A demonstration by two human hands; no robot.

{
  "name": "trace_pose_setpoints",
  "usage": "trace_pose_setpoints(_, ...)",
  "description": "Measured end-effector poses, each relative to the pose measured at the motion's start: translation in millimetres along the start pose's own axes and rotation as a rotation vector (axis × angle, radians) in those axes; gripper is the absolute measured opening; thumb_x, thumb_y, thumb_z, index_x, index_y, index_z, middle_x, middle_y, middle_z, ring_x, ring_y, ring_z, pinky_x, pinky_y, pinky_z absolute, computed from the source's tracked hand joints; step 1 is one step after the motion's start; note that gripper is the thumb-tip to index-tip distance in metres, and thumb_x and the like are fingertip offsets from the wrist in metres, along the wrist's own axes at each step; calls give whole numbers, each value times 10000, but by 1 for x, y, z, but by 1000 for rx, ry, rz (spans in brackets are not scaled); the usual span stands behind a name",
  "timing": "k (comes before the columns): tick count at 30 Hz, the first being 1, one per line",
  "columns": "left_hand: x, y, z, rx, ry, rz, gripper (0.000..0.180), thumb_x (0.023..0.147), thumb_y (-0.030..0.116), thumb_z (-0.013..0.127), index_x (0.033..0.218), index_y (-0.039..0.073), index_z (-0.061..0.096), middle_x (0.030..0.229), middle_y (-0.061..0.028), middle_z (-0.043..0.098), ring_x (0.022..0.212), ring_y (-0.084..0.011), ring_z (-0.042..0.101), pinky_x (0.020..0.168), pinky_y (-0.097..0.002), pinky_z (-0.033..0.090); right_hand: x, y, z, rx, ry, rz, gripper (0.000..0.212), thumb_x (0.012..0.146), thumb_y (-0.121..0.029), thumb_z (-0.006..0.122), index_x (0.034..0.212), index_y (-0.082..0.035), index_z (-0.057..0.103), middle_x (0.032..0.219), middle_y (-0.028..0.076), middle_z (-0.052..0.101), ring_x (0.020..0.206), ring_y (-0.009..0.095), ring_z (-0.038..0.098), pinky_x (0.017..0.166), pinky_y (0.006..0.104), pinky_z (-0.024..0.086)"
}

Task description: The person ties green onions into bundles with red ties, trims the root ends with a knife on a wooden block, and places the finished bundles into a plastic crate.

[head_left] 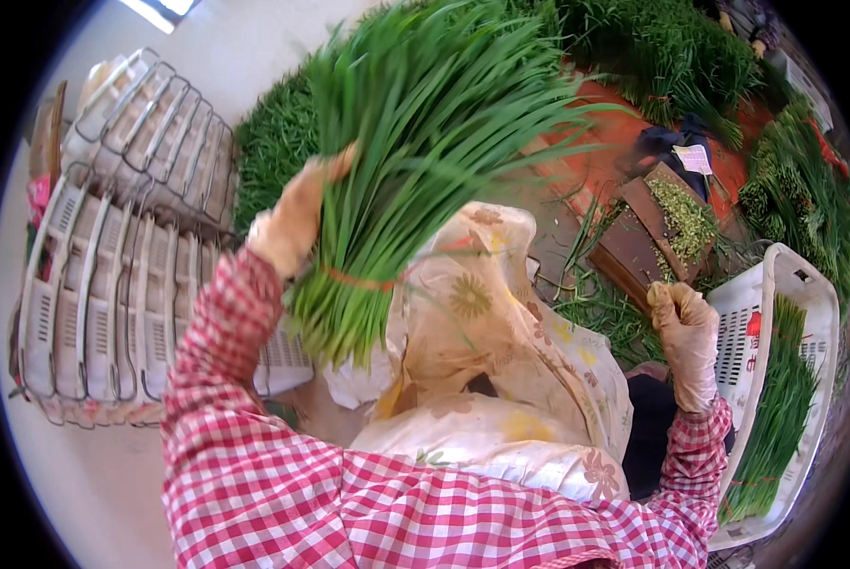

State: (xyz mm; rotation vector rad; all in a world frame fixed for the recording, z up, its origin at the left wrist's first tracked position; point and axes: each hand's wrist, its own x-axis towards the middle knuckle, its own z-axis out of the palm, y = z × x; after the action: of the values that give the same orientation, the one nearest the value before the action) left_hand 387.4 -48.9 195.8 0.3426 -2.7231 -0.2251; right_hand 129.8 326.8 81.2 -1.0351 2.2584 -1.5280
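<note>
White crates (100, 275) stand at left, while pale paper (694, 158) overlies dark cloth (665, 142)

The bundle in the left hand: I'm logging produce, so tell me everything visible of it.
The bundle is of long, narrow green leaves, paler at the stem ends, with a thin reddish band around it near those ends. The left hand grips its side, stems down, leaves fanning up and right, partly blurred.

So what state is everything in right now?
Left hand: closed around the green bunch.
Right hand: fingers curled; contents, if any, unclear.
Green bunch: held up, reddish band across its lower stems.
White crate, right: open-topped, holding green bundles.
White crates, left: stacked.
Apron: stained, rumpled.
Brown boards: strewn with green bits.
</note>
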Motion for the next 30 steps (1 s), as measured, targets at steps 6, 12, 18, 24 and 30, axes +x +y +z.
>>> trace_pose_setpoints(6,84,35,14,-1427,-324,-641,408,960,230,468,1287,-14,472,1126,-77,623,921,-117,626,822,-250,522,10,-82,34,-730,-81,-606,688,687,-73,694,1317,-225,464,1337,48,465,1283,258,394,1081,461,281)
trace_pose_setpoints(12,122,106,73,-1508,-545,-705,340,946,273,477,1137,9,575,997,-104,670,812,-156,662,753,-305,546,29,-82,79,-1046,191,-1046,691,784,-196,576,1396,-363,303,1481,-18,284,1410,227,181,1137,536,72)
trace_pose_setpoints(18,121,134,107,-1560,-809,-721,393,905,379,562,1090,34,588,947,-83,664,746,-167,630,674,-303,523,29,-58,71,-557,-68,-951,611,739,-221,680,1292,-100,450,1273,79,534,1249,255,466,1120,534,73)
trace_pose_setpoints(24,108,108,87,-1641,-729,-561,369,953,345,474,1195,68,512,1106,-87,622,965,-168,616,842,-342,511,0,-38,64,739,-8,-19,738,657,-201,793,1283,-39,439,1188,151,557,1098,297,546,977,440,410)
trace_pose_setpoints(30,57,79,109,-1425,-290,-291,659,856,473,591,1316,28,433,1186,-119,595,1092,-231,577,921,-325,455,-8,-22,70,942,75,102,732,620,-33,840,1248,-2,466,1203,92,573,1076,189,569,937,353,479)
